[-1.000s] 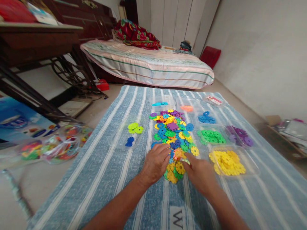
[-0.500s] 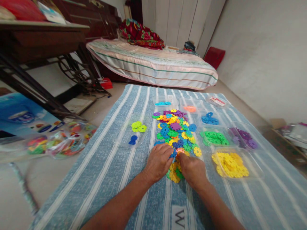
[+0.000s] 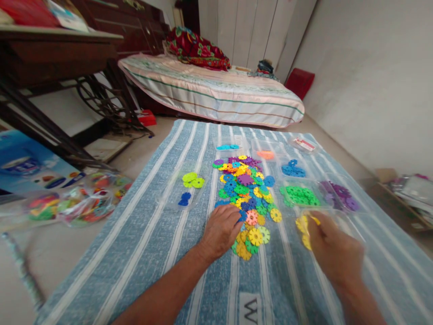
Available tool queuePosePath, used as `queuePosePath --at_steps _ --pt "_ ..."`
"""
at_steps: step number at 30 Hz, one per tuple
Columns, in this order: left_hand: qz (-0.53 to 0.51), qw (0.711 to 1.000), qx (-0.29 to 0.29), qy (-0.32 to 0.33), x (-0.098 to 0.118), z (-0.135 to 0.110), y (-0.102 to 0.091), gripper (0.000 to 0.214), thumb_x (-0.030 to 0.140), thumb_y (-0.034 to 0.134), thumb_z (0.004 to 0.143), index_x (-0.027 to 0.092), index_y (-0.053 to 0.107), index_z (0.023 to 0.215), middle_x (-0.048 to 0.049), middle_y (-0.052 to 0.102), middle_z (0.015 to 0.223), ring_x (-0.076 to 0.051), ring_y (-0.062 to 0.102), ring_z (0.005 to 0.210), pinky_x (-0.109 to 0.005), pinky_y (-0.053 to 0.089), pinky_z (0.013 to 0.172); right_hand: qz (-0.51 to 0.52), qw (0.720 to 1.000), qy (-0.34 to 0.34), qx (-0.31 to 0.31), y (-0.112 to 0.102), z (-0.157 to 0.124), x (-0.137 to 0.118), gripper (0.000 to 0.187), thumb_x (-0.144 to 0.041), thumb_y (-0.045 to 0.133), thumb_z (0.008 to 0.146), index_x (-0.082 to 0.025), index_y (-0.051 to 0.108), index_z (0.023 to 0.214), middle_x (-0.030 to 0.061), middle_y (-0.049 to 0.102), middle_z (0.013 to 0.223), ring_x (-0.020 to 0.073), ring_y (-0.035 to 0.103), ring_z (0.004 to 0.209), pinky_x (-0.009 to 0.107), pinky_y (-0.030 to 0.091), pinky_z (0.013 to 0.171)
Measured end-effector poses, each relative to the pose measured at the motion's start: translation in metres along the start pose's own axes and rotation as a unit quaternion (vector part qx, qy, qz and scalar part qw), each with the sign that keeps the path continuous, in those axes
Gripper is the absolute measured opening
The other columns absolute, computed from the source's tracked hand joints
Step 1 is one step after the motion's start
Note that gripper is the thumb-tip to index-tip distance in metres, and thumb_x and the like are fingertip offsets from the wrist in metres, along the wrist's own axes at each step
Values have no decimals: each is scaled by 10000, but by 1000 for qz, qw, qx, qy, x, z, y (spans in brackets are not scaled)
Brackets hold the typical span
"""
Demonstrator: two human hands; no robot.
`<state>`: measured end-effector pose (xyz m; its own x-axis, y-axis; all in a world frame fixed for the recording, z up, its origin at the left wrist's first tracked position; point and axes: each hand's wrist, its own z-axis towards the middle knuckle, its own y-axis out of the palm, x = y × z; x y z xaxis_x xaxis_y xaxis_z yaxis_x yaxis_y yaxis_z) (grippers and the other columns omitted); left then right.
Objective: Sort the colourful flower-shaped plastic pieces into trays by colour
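Observation:
A heap of mixed coloured plastic discs [image 3: 244,184] lies on a blue striped cloth [image 3: 162,243]. My left hand [image 3: 220,231] rests palm down on the heap's near left edge, fingers curled among the discs. My right hand [image 3: 333,253] hovers over the clear tray of yellow discs [image 3: 304,229], blurred by motion, and covers most of that tray. What its fingers hold is hidden. Around the heap stand trays of green discs [image 3: 298,195], purple discs [image 3: 341,195], blue discs [image 3: 291,169] and orange discs [image 3: 265,154].
A tray with lime and blue discs [image 3: 189,186] sits left of the heap. Bags of more coloured pieces [image 3: 81,203] lie on the floor at left. A mattress [image 3: 209,90] and a sewing table [image 3: 61,58] stand beyond the cloth. A wall runs along the right.
My right hand left the near edge of the heap and swung right, over the yellow tray. My left hand stayed at the heap.

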<state>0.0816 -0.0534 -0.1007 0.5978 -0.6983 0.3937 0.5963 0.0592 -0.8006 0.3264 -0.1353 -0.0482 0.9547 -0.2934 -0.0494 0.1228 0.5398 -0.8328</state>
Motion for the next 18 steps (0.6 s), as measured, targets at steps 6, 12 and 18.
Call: queuePosePath --at_steps 6,12,18 --pt "8 996 68 59 -3 1 -2 189 183 415 887 173 604 877 -69 660 923 -179 589 946 -378 481 887 153 960 -149 -183 22 -12 -73 311 -298 410 883 -219 638 1078 35 698 672 141 625 561 204 359 524" --pt "-4 990 106 89 1 4 -8 193 155 407 888 161 599 909 -71 659 947 -170 582 976 -351 506 889 176 934 -159 -266 34 -3 -109 247 -243 408 870 -236 642 952 14 703 725 135 637 606 205 310 504" --pt "-4 990 124 61 -2 3 -6 179 172 478 864 166 574 1015 -76 662 973 -185 593 983 -385 504 902 169 934 -158 -273 31 13 -96 224 -260 434 870 -245 650 811 -1 696 712 121 628 636 202 305 537"
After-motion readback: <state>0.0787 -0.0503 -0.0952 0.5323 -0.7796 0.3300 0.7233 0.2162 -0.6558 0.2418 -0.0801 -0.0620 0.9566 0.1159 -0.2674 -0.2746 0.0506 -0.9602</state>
